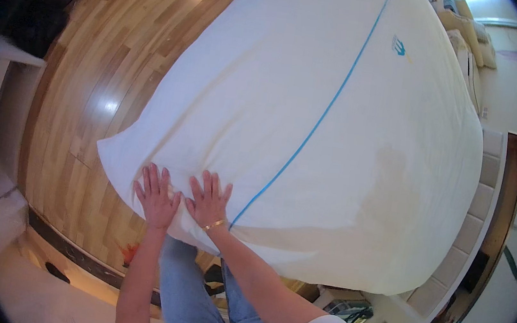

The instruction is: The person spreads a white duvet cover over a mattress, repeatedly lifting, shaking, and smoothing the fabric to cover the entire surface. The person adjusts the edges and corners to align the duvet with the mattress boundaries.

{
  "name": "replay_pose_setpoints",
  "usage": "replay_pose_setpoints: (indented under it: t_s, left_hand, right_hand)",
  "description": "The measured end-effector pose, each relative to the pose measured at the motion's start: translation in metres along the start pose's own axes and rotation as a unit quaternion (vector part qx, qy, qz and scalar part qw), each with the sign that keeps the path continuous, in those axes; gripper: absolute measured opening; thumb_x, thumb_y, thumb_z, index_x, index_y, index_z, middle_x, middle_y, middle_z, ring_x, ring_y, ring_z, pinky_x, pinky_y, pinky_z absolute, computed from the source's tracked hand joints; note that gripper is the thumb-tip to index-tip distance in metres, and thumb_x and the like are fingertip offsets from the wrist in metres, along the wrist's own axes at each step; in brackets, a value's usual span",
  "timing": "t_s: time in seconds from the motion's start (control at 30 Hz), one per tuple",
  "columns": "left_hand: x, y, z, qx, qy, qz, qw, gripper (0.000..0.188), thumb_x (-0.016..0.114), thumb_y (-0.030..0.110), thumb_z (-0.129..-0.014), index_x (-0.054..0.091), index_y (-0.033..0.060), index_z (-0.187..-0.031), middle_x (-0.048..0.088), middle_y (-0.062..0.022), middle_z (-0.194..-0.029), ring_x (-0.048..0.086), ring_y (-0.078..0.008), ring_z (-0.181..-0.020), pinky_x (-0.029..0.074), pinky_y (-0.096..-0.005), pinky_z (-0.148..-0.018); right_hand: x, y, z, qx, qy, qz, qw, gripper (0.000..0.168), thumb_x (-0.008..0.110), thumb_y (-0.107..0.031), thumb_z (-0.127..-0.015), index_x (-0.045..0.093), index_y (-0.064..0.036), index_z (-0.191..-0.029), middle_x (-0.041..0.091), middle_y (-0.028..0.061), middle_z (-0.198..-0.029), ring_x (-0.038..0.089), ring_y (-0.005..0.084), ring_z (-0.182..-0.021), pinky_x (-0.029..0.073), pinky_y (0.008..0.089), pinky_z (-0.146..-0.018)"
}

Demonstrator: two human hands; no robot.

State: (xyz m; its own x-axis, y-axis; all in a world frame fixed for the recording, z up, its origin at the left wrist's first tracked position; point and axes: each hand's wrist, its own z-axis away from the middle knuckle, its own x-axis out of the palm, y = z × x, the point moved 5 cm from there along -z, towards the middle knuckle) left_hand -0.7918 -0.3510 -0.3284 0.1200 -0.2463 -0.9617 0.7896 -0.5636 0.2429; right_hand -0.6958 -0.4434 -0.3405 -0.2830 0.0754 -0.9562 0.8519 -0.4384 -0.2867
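Observation:
A large white cloth cover [296, 93], most likely a duvet or mattress cover, spreads over the bed in front of me. A blue stripe [324, 116] runs along its length, and a small blue printed mark [400, 46] shows near the far right. My left hand [157, 197] rests palm down on the near left part of the cloth, fingers spread. Beside it, my right hand [209, 199] presses flat on the cloth just left of the stripe, a gold bracelet on its wrist. Small folds gather around the fingers of both hands.
Wood flooring [102, 94] lies to the left, with a white furniture piece [12, 116] at its edge. A padded headboard [460, 234] borders the bed on the right. Cream cushioned seating [467, 37] stands at the far right. Several items [349, 310] sit beside the bed near me.

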Motion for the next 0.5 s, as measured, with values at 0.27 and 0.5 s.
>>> replay_pose_setpoints:
  t_s: [0.27, 0.5]
  left_hand:
    - [0.022, -0.069, -0.112, -0.189, -0.140, 0.284, 0.930, 0.056, 0.038, 0.041, -0.083, 0.035, 0.0041, -0.124, 0.038, -0.0187, -0.124, 0.034, -0.0308, -0.117, 0.024, -0.0355, -0.097]
    - [0.096, -0.168, -0.087, -0.223, -0.381, 0.189, 0.877, 0.068, 0.032, 0.057, -0.079, 0.037, 0.0050, -0.123, 0.039, -0.0163, -0.124, 0.036, -0.0271, -0.116, 0.019, -0.0493, -0.096]
  right_hand:
    - [0.011, 0.009, 0.001, 0.057, -0.136, 0.005, 0.989, 0.054, 0.050, -0.041, -0.072, 0.039, -0.022, -0.121, 0.026, 0.0093, -0.132, 0.022, 0.0291, -0.122, 0.016, 0.0646, -0.087]
    - [0.010, 0.008, 0.005, 0.047, -0.036, 0.030, 0.998, 0.053, 0.054, -0.037, -0.067, 0.043, -0.019, -0.116, 0.032, 0.0125, -0.127, 0.027, 0.0327, -0.119, 0.013, 0.0637, -0.089]
